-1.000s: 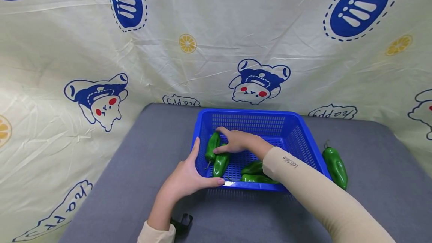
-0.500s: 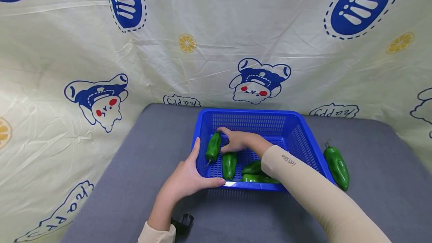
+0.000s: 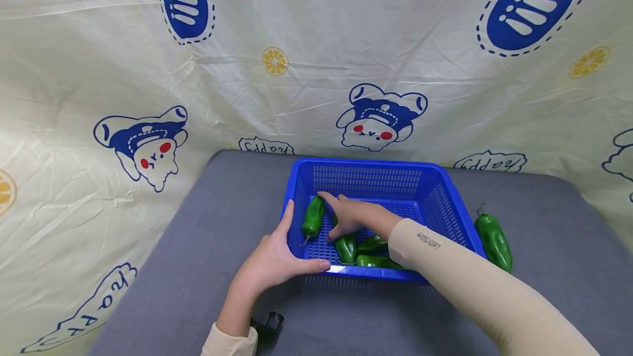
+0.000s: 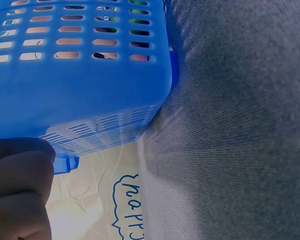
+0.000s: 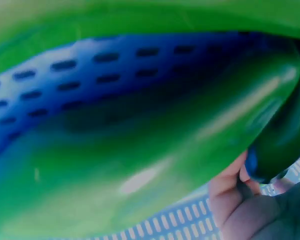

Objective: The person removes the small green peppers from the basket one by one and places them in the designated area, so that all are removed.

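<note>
At the near left corner of a blue plastic basket (image 3: 366, 272), my left hand (image 3: 277, 260) grips the rim, thumb along the front edge. The left wrist view shows its fingers (image 4: 20, 185) against the basket's outer wall. Reaching inside, my right hand (image 3: 348, 216) holds a green pepper (image 3: 346, 250), whose upper part it covers. To its left another green pepper (image 3: 313, 217) lies along the basket floor, stem toward me. Two more, a front pepper (image 3: 378, 262) and a rear pepper (image 3: 372, 244), lie partly under the right forearm. Peppers (image 5: 140, 175) fill much of the right wrist view.
Outside the basket, a green pepper (image 3: 493, 243) lies by its right wall on the grey tabletop (image 3: 232, 196). A black object (image 3: 269, 327) shows beside the left wrist. A printed cream curtain (image 3: 306, 109) hangs behind the table.
The right hand has shifted right and toward me. The pepper under it has moved right, now close to the two front peppers. The left hand has stayed on the basket corner.
</note>
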Demonstrator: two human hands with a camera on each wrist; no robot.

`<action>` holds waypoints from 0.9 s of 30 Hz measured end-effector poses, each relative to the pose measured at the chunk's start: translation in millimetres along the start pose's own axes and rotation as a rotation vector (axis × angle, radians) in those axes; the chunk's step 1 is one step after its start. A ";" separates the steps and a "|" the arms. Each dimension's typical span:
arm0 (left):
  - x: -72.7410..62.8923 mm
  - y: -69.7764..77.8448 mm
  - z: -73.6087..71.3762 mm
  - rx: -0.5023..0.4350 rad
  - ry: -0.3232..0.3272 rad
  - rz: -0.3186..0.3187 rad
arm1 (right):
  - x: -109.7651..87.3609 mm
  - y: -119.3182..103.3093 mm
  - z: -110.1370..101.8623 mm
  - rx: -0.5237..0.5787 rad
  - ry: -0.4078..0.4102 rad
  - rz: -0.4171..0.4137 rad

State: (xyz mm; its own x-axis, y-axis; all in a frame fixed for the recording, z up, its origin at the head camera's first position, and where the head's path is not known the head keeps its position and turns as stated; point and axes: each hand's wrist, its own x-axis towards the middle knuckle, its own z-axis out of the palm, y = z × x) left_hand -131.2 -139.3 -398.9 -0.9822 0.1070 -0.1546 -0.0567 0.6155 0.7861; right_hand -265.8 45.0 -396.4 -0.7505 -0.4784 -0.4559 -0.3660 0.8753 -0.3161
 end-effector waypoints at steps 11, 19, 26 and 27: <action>1.7 -1.2 1.0 0.007 -0.001 -0.007 | -3.5 10.2 -3.2 0.045 0.018 -0.034; 2.2 -0.2 1.8 0.000 -0.002 -0.017 | -7.4 18.8 -13.1 0.049 0.047 -0.104; 1.5 1.2 1.6 -0.002 -0.002 -0.015 | -14.8 29.8 -27.8 0.103 0.059 -0.138; 1.4 1.3 1.6 -0.003 -0.001 -0.015 | -16.1 31.6 -30.6 0.106 0.067 -0.146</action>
State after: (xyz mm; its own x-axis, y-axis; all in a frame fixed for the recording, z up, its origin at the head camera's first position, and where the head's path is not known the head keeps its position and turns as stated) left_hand -132.4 -137.1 -399.1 -0.9810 0.0988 -0.1667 -0.0715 0.6149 0.7853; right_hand -282.2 82.5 -373.7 -0.7302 -0.5907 -0.3434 -0.4159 0.7830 -0.4625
